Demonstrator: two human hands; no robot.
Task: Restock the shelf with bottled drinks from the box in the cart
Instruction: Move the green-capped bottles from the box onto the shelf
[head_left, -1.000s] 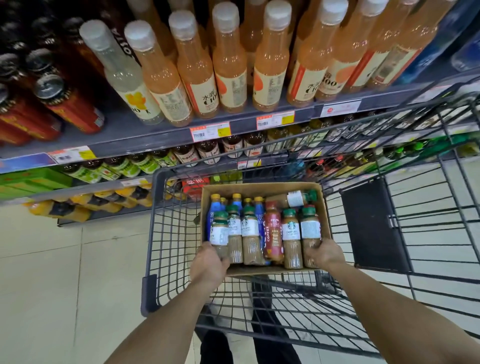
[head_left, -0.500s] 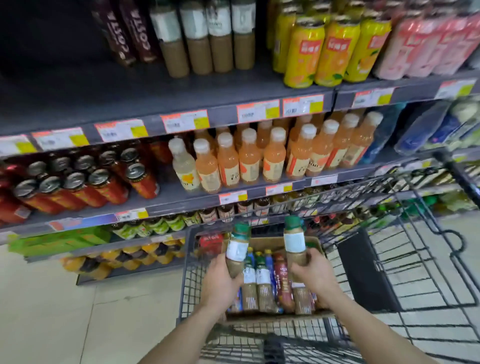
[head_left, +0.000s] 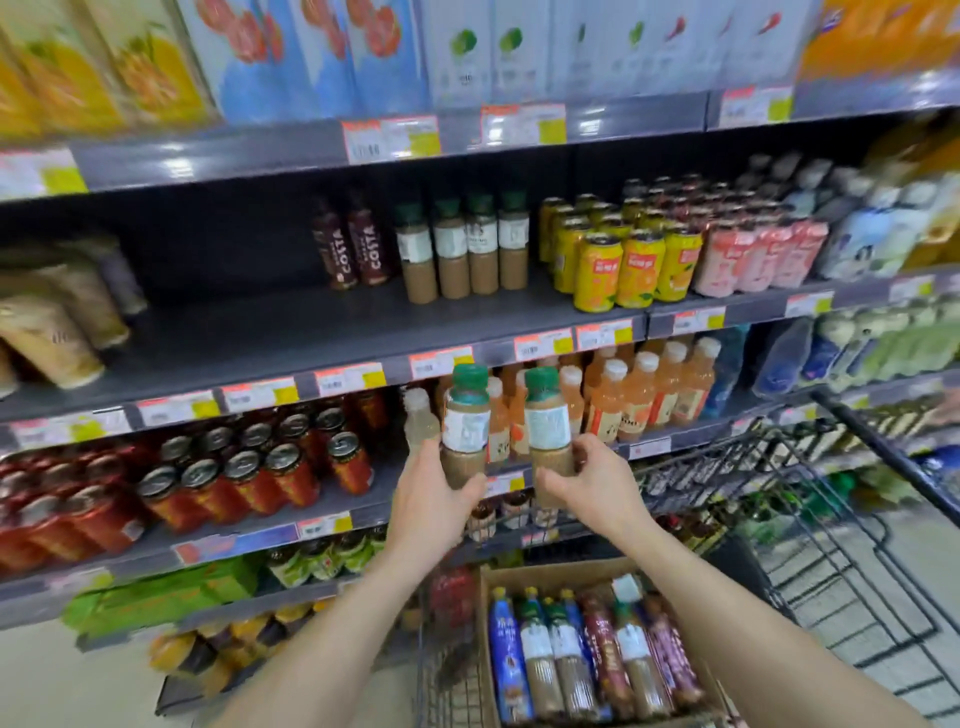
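While both arms reach forward over the cart (head_left: 857, 519), each hand holds one green-capped coffee bottle upright in front of the shelving. Left hand (head_left: 431, 499): grip wrapped around the lower brown part of the left bottle (head_left: 466, 421). Right hand (head_left: 592, 488): grip wrapped the same way around the right bottle (head_left: 545, 421). Bottles sit side by side, close but apart, caps at the height of the price-tag strip under the middle shelf (head_left: 260, 332). That shelf already carries a row of four matching bottles (head_left: 462, 249), just right of two dark Costa bottles (head_left: 350, 244) and left of the yellow cans (head_left: 623, 265); its left stretch is mostly bare. Cardboard box (head_left: 550, 574) sits in the cart below the hands, with mixed bottles inside (blue, brown, dark red; labels too blurred to read). Orange juice bottles (head_left: 649, 389) stand on the shelf behind the held pair.
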